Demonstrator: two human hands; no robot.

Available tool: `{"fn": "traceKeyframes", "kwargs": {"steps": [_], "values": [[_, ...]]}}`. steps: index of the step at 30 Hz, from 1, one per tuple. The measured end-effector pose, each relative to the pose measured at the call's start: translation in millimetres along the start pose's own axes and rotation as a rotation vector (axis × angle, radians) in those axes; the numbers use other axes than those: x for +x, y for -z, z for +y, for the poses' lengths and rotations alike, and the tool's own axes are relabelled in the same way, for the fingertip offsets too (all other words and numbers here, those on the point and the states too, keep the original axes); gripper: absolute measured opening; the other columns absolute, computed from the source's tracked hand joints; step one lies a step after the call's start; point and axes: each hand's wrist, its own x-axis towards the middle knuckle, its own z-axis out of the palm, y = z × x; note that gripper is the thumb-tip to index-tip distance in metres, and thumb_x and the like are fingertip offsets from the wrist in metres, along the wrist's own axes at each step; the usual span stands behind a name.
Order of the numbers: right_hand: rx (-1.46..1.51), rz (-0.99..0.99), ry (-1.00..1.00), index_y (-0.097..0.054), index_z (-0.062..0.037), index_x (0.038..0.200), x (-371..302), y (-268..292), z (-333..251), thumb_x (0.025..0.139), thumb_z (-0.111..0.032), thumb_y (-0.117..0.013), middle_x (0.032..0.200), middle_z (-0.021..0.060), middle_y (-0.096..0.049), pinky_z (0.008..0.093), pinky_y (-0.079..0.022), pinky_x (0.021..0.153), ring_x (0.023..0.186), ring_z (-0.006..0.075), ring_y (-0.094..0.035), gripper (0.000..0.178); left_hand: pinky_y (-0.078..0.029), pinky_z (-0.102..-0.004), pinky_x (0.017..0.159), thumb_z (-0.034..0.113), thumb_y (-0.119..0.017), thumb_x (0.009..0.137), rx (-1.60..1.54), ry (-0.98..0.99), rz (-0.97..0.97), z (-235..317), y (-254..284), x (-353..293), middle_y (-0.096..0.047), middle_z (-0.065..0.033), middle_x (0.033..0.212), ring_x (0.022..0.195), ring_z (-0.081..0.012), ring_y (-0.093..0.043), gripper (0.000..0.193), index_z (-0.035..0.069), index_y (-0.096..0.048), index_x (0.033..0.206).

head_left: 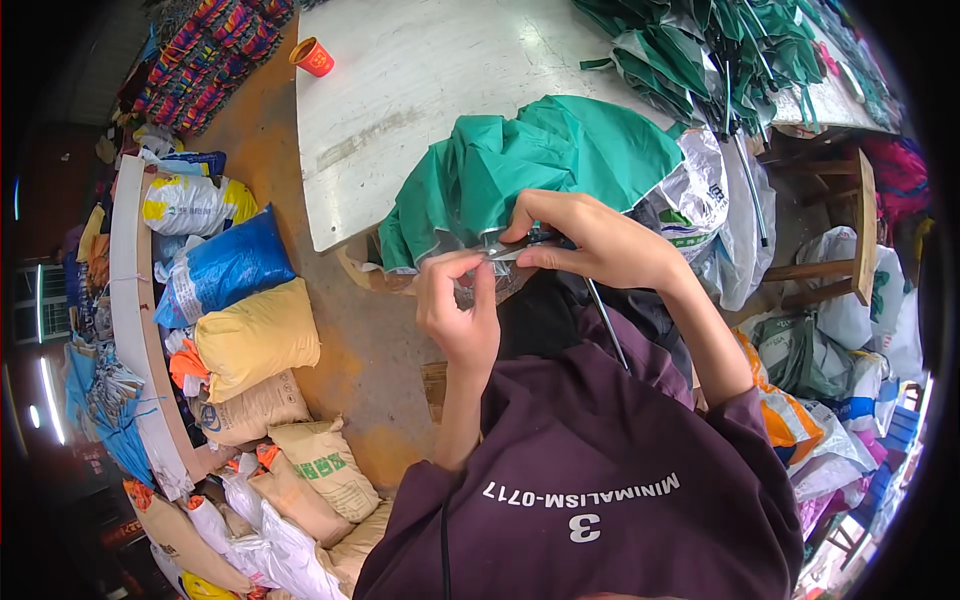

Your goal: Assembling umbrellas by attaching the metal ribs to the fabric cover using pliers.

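White tabletop (430, 60) ahead in the head view, with orange-red paper cup (313, 58) near its far left and heap of green umbrella canopies (660, 78) with thin metal shafts at far right. Stuffed sacks (262, 338) along the left, wooden stool (866, 215) at right. Bunched and wrinkled over the near table edge: green umbrella canopy (560, 150), and below the hands a slim metal shaft (607, 324) slanting toward the body. Left hand (462, 305): thumb and forefinger pinched together on one end of a slim pale piece (506, 254) at the canopy's near rim. Right hand (590, 238): thumb and forefinger closed on the same piece from the other side. Cannot tell exactly what kind: too small. To work well, best steady both wrists, rest the cloth's weight on the tabletop, keep the rim lightly taut, and avoid twisting the piece or snagging the fabric.
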Motion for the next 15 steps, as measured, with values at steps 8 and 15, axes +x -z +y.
{"fn": "traceKeyframes", "kwargs": {"steps": [8,15], "values": [[-0.028,-0.124,-0.005,-0.058,0.0009,0.101,6.5,15.1,-0.4,0.088,-0.018,-0.071,0.097,0.0114,-0.066,0.0347,-0.048,0.076,0.089,0.0268,-0.064,0.026,-0.047,-0.0287,0.067,0.003,-0.068,0.087,-0.018,-0.026,0.021,1.3,-3.7,-3.7,-0.066,-0.0084,0.089,0.076,-0.0174,-0.059,0.008,0.0,-0.061,0.089],[0.038,-0.174,-0.063,-0.06,-0.0007,0.102,9.7,17.8,-0.3,0.089,-0.023,-0.071,0.097,0.0069,-0.067,0.0312,-0.047,0.071,0.084,0.0188,-0.061,0.028,-0.048,-0.0311,0.069,0.002,-0.068,0.086,-0.062,-0.023,0.061,-0.3,-8.1,-5.4,-0.066,-0.0092,0.088,0.077,-0.0214,-0.06,0.009,0.002,-0.06,0.089]]}}
